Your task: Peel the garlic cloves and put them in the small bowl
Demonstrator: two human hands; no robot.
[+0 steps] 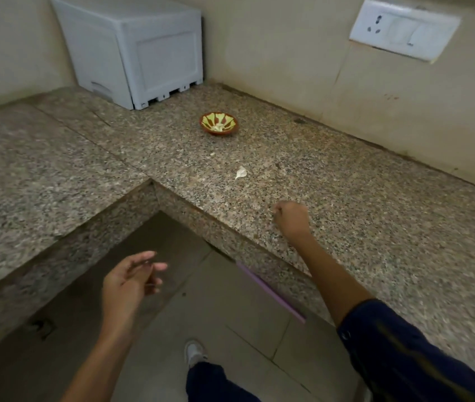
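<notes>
Nearest the camera, the left hand [131, 278] is held over the floor, off the surface [346, 216], fingers loosely spread and nothing gripped. Further out, the right hand [293, 217] is curled above the surface; whether a scrap of skin is pinched in it cannot be told. One garlic clove [241, 172], unpeeled it seems, lies between that hand and the small bowl [219, 124], where pale pieces are seen. The clove should probably be taken up next: it is best pinched by its pointed end and steadied in both hands, so the skin can be split and pulled away cleanly
</notes>
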